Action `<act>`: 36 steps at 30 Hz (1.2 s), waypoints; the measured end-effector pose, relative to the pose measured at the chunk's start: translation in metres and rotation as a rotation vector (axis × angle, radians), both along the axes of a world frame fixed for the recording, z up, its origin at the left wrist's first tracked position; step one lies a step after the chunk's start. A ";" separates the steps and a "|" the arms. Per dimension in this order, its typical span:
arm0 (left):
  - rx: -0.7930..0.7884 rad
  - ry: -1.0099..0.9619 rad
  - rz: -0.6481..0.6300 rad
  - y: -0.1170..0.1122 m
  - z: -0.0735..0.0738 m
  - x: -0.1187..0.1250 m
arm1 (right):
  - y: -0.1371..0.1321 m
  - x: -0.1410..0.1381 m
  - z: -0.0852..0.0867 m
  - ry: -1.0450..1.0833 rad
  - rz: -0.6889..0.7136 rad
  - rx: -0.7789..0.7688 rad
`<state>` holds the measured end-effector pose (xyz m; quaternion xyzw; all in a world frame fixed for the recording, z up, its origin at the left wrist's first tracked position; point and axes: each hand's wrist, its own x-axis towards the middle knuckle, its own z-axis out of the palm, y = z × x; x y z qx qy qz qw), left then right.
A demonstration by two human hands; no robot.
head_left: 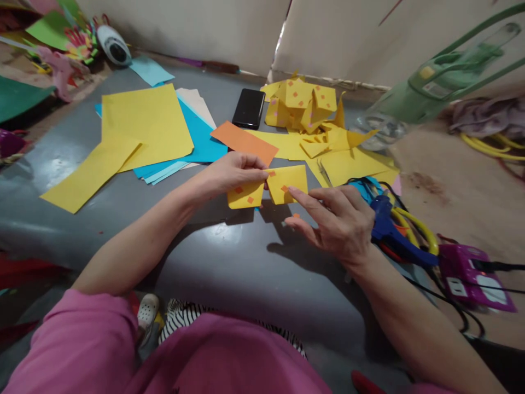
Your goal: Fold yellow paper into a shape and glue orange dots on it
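My left hand [233, 172] is closed in a pinch on a folded yellow paper piece [268, 186] dotted with small orange squares, held just above the grey table [229, 262]. My right hand [334, 221] is beside it, index finger stretched out and touching the paper's right half. A tiny orange square [296, 215] sits on the tip of another finger. Behind lies a pile of similar yellow dotted pieces [305, 104] and an orange paper strip [244, 141].
Yellow sheets [143, 123] and blue sheets [197, 137] lie at the left. A black phone [249, 108] lies at the back. A blue glue gun [394, 230], scissors with yellow handles [414, 224] and a purple power strip [476, 276] sit at the right. A green chair [443, 76] stands beyond.
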<state>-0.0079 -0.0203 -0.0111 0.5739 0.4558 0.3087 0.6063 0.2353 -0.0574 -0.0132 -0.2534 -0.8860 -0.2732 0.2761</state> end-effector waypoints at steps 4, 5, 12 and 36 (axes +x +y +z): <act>-0.037 -0.003 0.020 -0.003 0.003 0.000 | -0.001 0.003 0.002 0.071 0.000 -0.013; -0.038 0.001 0.019 -0.003 0.003 0.000 | -0.001 0.003 0.002 0.082 -0.002 -0.026; -0.057 0.015 -0.011 -0.003 -0.001 -0.001 | -0.001 0.005 -0.005 0.039 -0.018 -0.106; -0.036 -0.037 0.034 -0.009 0.002 0.007 | -0.002 -0.008 -0.008 0.434 -0.182 -0.445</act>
